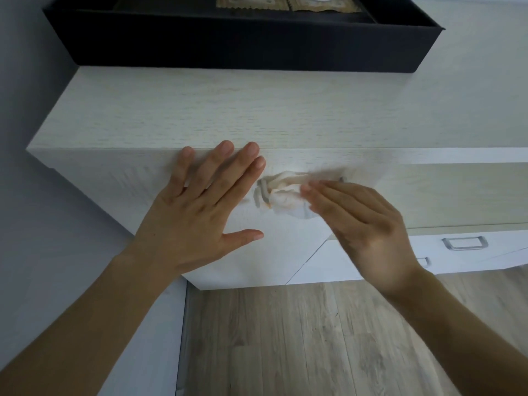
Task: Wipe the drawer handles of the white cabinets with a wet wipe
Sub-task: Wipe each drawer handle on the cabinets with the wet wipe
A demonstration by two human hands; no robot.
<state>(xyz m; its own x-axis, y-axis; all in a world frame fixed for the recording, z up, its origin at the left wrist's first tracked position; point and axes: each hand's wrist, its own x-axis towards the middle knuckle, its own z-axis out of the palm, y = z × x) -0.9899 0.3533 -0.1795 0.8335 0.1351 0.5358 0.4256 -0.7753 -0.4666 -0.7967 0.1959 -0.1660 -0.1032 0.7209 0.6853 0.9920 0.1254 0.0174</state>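
Observation:
A white cabinet [177,115] fills the middle of the head view. On its top drawer front a grey metal handle [261,192] shows only at its left end. A crumpled white wet wipe [285,192] is wrapped over the rest of the handle. My right hand [363,224] holds the wipe against the handle with its fingertips; it is blurred. My left hand [200,212] lies flat on the drawer front, left of the handle, fingers spread and reaching the cabinet's top edge.
A black open box [228,41] sits on the cabinet top at the back. A lower white unit at the right carries a metal drawer handle [464,242] and part of a second handle [425,261]. A grey wall is at the left, wood floor [300,338] below.

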